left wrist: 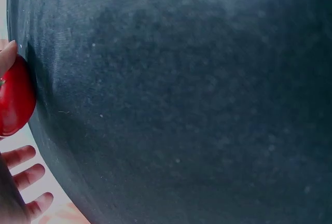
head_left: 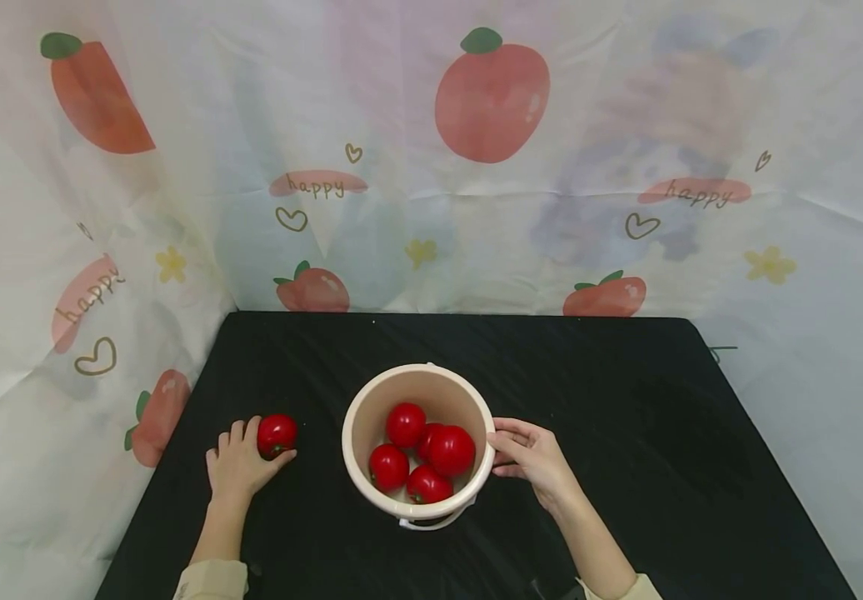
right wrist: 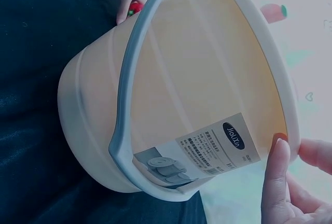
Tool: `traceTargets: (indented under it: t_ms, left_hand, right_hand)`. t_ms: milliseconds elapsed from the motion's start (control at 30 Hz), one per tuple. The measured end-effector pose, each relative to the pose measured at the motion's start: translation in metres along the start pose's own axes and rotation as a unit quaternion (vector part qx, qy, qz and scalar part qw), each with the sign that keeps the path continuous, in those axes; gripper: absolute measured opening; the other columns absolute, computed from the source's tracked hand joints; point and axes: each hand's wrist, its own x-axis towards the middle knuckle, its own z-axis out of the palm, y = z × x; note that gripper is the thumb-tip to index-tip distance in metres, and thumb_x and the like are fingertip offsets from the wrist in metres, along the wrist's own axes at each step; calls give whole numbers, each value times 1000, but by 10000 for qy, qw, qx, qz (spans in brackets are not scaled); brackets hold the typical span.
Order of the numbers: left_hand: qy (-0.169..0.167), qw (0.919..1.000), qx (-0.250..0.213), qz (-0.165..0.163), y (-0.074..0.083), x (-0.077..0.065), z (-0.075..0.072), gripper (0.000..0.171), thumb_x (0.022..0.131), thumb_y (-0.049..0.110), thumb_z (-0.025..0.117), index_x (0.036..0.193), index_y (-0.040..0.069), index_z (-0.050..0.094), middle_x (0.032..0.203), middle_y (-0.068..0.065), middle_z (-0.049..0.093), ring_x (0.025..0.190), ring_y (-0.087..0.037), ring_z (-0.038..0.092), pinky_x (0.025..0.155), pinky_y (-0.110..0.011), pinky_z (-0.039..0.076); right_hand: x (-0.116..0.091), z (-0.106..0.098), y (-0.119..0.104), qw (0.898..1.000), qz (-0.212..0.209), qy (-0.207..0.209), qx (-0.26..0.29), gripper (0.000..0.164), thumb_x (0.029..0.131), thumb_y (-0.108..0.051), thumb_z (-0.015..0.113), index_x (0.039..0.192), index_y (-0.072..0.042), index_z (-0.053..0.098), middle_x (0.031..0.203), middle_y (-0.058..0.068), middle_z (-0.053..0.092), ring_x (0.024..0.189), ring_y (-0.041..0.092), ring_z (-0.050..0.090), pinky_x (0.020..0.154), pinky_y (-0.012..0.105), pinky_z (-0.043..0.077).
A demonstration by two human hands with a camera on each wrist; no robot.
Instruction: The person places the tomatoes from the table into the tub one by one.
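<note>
On the left part of the table, my left hand (head_left: pixel 238 467) holds a shiny red tomato (head_left: pixel 277 436) between thumb and index finger, the other fingers spread out. The same tomato (left wrist: pixel 16 99) shows at the left edge of the left wrist view. A cream bucket (head_left: pixel 351 450) stands in the middle with several red tomatoes (head_left: pixel 451 451) inside. My right hand (head_left: pixel 536 458) pinches the bucket's right rim with thumb and fingertips. In the right wrist view, the bucket's handle (right wrist: pixel 124 94) hangs down across its side, beside a printed label (right wrist: pixel 218 143).
A black-covered table (head_left: pixel 626 417) lies beneath everything. Behind it and along its left side hangs a pale curtain (head_left: pixel 401 100) printed with fruit, hearts and words. The bucket stands between the two hands.
</note>
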Motion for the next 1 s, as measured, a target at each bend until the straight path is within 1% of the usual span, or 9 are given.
traceTargets:
  t_ms: [233, 400, 533, 633, 767, 900, 1000]
  left_hand:
    - [94, 9996, -257, 0, 4, 1, 0, 78, 68, 49, 71, 123, 1, 43, 114, -23, 45, 100, -41, 39, 81, -59, 34]
    - [183, 9997, -128, 132, 4, 5, 1, 75, 67, 47, 73, 119, 1, 46, 113, -22, 45, 100, -39, 39, 80, -57, 35]
    - [361, 9988, 29, 343, 7, 11, -4, 72, 65, 47, 73, 115, 1, 48, 112, -21, 45, 99, -38, 39, 78, -57, 34]
    - [604, 9969, 65, 498, 13, 17, -14, 71, 65, 47, 73, 114, 2, 49, 112, -20, 46, 100, -38, 39, 78, -57, 34]
    - [960, 9924, 113, 760, 30, 24, -34, 70, 63, 47, 74, 112, 3, 49, 112, -19, 46, 99, -37, 40, 79, -57, 35]
    - [1310, 9842, 266, 1158, 51, 29, -55, 70, 61, 48, 74, 111, 5, 50, 112, -17, 47, 99, -35, 41, 79, -55, 36]
    - [1577, 9755, 387, 1485, 68, 31, -70, 70, 60, 49, 74, 110, 6, 51, 112, -16, 48, 99, -34, 42, 80, -54, 37]
  right_hand:
    - [0, 0, 0, 10000, -8, 4, 20, 38, 84, -6, 63, 118, 8, 54, 95, 17, 66, 63, 16, 63, 60, 30, 56]
    - [0, 0, 1, 10000, 5, -6, 20, 38, 85, -7, 63, 119, 7, 54, 95, 16, 66, 63, 16, 62, 60, 30, 56]
    - [1, 0, 1, 10000, -8, -6, -7, 38, 85, -7, 63, 119, 7, 54, 95, 16, 66, 63, 16, 62, 60, 30, 56]
    - [1, 0, 2, 10000, -7, 2, -21, 38, 85, -7, 63, 119, 7, 54, 95, 17, 66, 63, 16, 62, 60, 30, 56]
    - [1, 0, 2, 10000, 7, 11, -12, 38, 85, -7, 63, 119, 7, 54, 96, 16, 66, 63, 16, 63, 60, 30, 56]
    - [1, 0, 2, 10000, 7, 19, -15, 38, 85, -7, 63, 119, 7, 54, 95, 16, 66, 63, 16, 63, 60, 30, 56]
    - [1, 0, 2, 10000, 0, 9, -15, 38, 85, -6, 63, 119, 7, 54, 95, 16, 66, 63, 16, 63, 59, 30, 56]
